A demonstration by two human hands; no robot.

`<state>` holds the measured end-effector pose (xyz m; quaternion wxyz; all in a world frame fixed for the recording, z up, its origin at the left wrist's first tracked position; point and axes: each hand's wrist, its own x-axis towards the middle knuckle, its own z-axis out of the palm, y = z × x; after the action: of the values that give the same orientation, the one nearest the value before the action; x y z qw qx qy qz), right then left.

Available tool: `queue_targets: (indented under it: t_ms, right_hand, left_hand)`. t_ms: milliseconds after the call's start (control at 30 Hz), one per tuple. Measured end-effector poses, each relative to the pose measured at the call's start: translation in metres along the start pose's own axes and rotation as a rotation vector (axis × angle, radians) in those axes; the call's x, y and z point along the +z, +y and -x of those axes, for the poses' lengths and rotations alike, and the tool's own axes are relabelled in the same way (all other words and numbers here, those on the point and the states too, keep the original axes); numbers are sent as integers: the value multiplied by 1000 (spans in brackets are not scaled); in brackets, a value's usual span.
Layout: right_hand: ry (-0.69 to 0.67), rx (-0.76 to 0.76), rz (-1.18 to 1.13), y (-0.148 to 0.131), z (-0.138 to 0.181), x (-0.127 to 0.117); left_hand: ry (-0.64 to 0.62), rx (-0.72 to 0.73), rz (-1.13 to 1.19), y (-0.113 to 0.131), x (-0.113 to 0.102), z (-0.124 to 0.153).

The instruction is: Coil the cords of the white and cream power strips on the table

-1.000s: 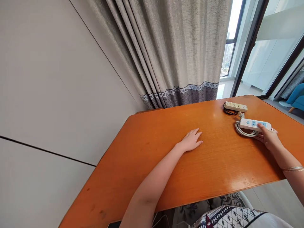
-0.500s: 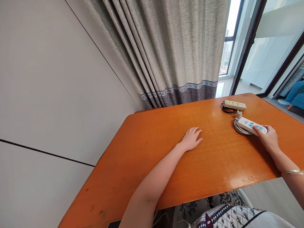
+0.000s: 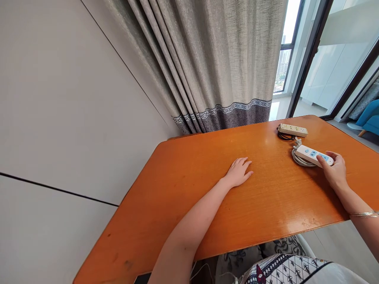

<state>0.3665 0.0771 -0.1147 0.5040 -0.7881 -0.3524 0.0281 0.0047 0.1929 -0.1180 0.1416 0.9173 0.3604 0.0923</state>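
White power strip lies on table, far-right area; long axis approx. L-R, slightly diagonal, sockets up; R hand fingers clamped on its right end; coiled white cord at left end; beige strip w/ black cord just beyond; L hand flat on tabletop, fingers loosely together, well apart.

Orange table, white-blue power strip

on the table, the left hand lies flat near the middle, well apart from the right hand, which clasps the right end of the near power strip. that strip rests on its coiled cord, with the far power strip just behind it. the curtain hangs behind the table and the wall stands to its left.
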Motion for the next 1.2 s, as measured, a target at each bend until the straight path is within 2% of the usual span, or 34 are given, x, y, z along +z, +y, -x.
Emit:
queue_targets:
  t_ms: [100,167,233,367,500,600,767,967,1200]
  right_hand:
    - [155,-316,42,-5,5,0]
    - [185,-555,57,-16,14,3]
    - [91,-736,39,-33,28,12]
    - [-280,-965,-34,-81,64,48]
    - [-667,-1048,-33,-121,97,93]
    - [-810,-1110,35,-133,115,124]
    - [-897,-1162,103,-122,126,148]
    - [-942,-1175,131,-116,121,147]
    - [-927,-1184,119,-116,121,148]
  left_hand:
    - [3,2,9,-1,1,0]
    - [5,4,14,0,1,0]
    - [9,5,13,0,1,0]
    - [28,8,0,-3,2,0]
    - [77,68,56,-13,10,-5]
    - [107,96,140,-22,21,-11]
    - [84,73,120,-25,30,-13]
    - [-12,42,-82,-17,20,-9]
    - [3,83,-152,-20,24,-11]
